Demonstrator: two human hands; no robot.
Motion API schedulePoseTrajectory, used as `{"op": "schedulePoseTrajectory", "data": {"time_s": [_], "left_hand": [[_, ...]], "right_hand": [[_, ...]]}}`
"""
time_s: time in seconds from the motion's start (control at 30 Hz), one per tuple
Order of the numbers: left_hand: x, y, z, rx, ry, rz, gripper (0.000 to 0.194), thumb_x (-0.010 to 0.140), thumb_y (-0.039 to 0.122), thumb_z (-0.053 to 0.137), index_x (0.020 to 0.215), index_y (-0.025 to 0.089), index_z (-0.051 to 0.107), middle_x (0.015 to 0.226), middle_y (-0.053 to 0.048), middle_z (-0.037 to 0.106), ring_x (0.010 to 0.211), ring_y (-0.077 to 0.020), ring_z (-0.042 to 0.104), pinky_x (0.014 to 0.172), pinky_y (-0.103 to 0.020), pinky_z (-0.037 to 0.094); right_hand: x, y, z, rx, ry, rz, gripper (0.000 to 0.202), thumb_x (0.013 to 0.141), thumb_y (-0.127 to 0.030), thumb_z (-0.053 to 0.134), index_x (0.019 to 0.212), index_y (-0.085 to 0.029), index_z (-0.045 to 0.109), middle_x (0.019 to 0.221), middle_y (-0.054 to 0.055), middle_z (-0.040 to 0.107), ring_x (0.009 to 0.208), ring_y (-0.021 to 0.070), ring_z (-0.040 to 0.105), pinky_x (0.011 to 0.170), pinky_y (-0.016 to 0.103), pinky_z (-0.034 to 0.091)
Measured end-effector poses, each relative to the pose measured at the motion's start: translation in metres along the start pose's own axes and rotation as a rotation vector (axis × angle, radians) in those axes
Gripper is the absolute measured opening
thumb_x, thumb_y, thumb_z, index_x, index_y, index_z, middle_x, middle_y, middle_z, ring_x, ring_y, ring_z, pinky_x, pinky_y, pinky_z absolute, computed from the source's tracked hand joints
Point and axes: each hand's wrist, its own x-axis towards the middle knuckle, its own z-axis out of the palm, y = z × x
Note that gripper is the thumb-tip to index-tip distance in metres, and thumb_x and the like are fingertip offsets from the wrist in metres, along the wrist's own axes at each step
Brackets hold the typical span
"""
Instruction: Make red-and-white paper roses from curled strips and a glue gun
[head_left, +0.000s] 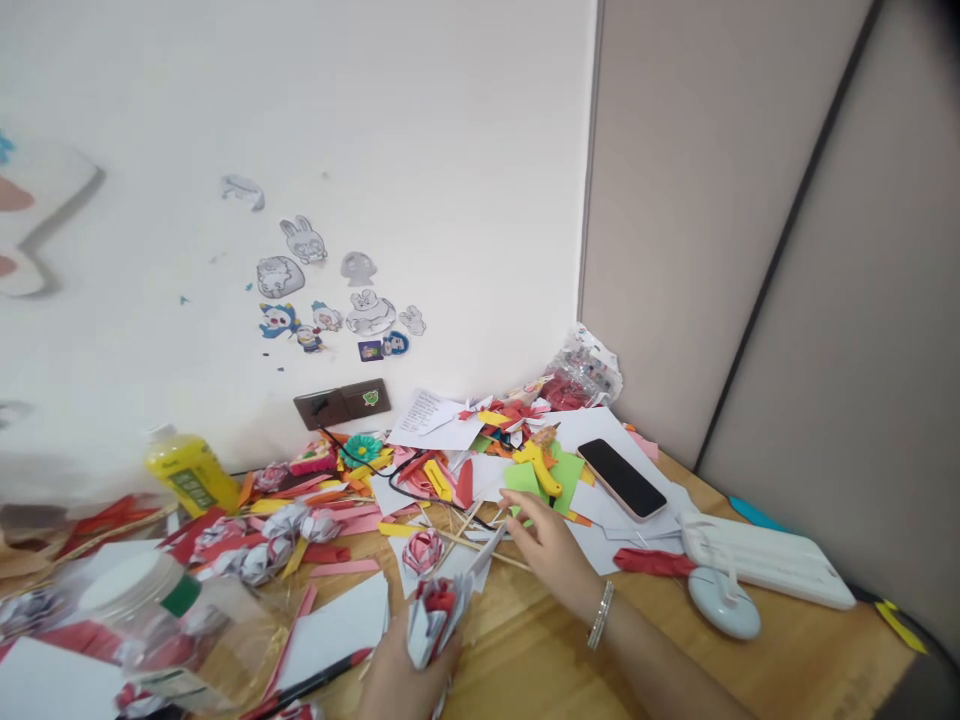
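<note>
Low in the middle of the view, my left hand (409,672) is wrapped round a folded paper flower (433,618), white outside with red inside. A white paper strip (487,550) reaches from the flower up to the fingertips of my right hand (536,535), which are pinched on it. A bracelet (601,615) circles my right wrist. A pink and white paper rose (422,550) lies on white paper just beyond my left hand, beside thin wooden sticks (480,545). The yellow glue gun (541,466) rests beyond my right hand on green paper.
A black phone (621,479), a white mouse (724,602) and a white power strip (772,560) are on the right. At the left stand a clear plastic jar (142,610) and a yellow bottle (193,472). Coloured paper scraps cover the back, and a pen (315,685) lies in front.
</note>
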Motion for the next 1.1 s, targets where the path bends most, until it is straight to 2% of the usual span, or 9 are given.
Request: {"op": "schedulePoseTrajectory", "data": {"time_s": [0.1, 0.17, 0.3, 0.4, 0.57, 0.7, 0.77, 0.93, 1.1], "left_hand": [[0.019, 0.017, 0.005, 0.27, -0.115, 0.132, 0.042, 0.066, 0.021, 0.061, 0.109, 0.024, 0.06, 0.099, -0.006, 0.074, 0.091, -0.0265, 0.069, 0.073, -0.031, 0.051], [0.036, 0.027, 0.013, 0.397, -0.126, 0.203, 0.05, 0.066, 0.021, 0.063, 0.116, 0.023, 0.057, 0.105, -0.009, 0.072, 0.1, -0.0292, 0.066, 0.081, -0.034, 0.048], [0.065, 0.04, 0.034, 0.603, -0.088, 0.286, 0.059, 0.075, 0.016, 0.053, 0.133, 0.013, 0.042, 0.107, -0.018, 0.069, 0.095, -0.0301, 0.066, 0.078, -0.038, 0.047], [0.072, 0.042, 0.046, 0.704, -0.026, 0.34, 0.067, 0.076, 0.023, 0.055, 0.137, 0.005, 0.034, 0.113, -0.022, 0.065, 0.104, -0.0321, 0.061, 0.083, -0.04, 0.046], [0.059, 0.032, 0.058, 0.821, 0.136, 0.394, 0.087, 0.07, 0.042, 0.066, 0.14, 0.004, 0.03, 0.133, -0.027, 0.048, 0.121, -0.0409, 0.046, 0.098, -0.054, 0.034], [0.039, 0.018, 0.068, 0.88, 0.243, 0.438, 0.092, 0.065, 0.043, 0.069, 0.14, 0.003, 0.032, 0.143, -0.03, 0.036, 0.134, -0.0458, 0.028, 0.102, -0.06, 0.026], [0.028, 0.013, 0.073, 0.897, 0.281, 0.46, 0.091, 0.065, 0.046, 0.068, 0.138, 0.001, 0.035, 0.144, -0.032, 0.035, 0.135, -0.0469, 0.024, 0.104, -0.063, 0.02], [0.004, 0.006, 0.076, 0.941, 0.387, 0.649, 0.094, 0.067, 0.057, 0.063, 0.139, 0.003, 0.032, 0.144, -0.035, 0.032, 0.135, -0.0484, 0.024, 0.103, -0.066, 0.017], [-0.015, -0.007, 0.065, 0.955, 0.413, 0.84, 0.093, 0.073, 0.052, 0.059, 0.146, 0.008, 0.02, 0.145, -0.032, 0.033, 0.142, -0.0402, 0.007, 0.107, -0.062, 0.014]], "right_hand": [[0.003, -0.005, -0.014, -0.003, 0.006, -0.008, 0.027, 0.086, -0.019, 0.044, 0.107, -0.019, 0.061, 0.103, 0.007, 0.065, 0.086, 0.0183, 0.061, 0.073, 0.03, 0.05], [0.004, -0.007, -0.022, -0.012, 0.017, -0.021, 0.026, 0.086, -0.017, 0.044, 0.106, -0.02, 0.06, 0.105, 0.006, 0.064, 0.089, 0.0177, 0.06, 0.074, 0.029, 0.049], [0.002, -0.002, -0.029, -0.058, 0.031, -0.014, 0.024, 0.084, -0.013, 0.046, 0.104, -0.018, 0.059, 0.103, 0.006, 0.063, 0.084, 0.0172, 0.06, 0.077, 0.031, 0.049], [-0.002, 0.006, -0.026, -0.11, 0.03, 0.014, 0.026, 0.082, -0.008, 0.047, 0.104, -0.015, 0.059, 0.103, 0.009, 0.062, 0.086, 0.0193, 0.06, 0.08, 0.034, 0.049], [-0.01, 0.012, -0.014, -0.201, -0.006, 0.028, 0.036, 0.078, -0.006, 0.053, 0.113, -0.012, 0.057, 0.111, 0.014, 0.059, 0.107, 0.0259, 0.055, 0.093, 0.039, 0.044], [-0.014, 0.013, -0.008, -0.265, -0.029, 0.031, 0.038, 0.076, -0.003, 0.052, 0.113, -0.011, 0.059, 0.109, 0.015, 0.059, 0.107, 0.0295, 0.054, 0.094, 0.044, 0.043], [-0.016, 0.015, -0.007, -0.288, -0.029, 0.024, 0.04, 0.074, 0.002, 0.048, 0.11, -0.011, 0.06, 0.107, 0.015, 0.059, 0.105, 0.0295, 0.054, 0.093, 0.044, 0.044], [-0.015, 0.022, -0.005, -0.316, 0.006, -0.011, 0.048, 0.07, 0.007, 0.041, 0.11, -0.012, 0.059, 0.107, 0.015, 0.06, 0.105, 0.0281, 0.054, 0.093, 0.043, 0.044], [-0.013, 0.027, -0.001, -0.302, 0.05, -0.075, 0.042, 0.074, 0.003, 0.043, 0.107, -0.018, 0.057, 0.104, 0.011, 0.058, 0.102, 0.0265, 0.054, 0.092, 0.043, 0.045]]}}
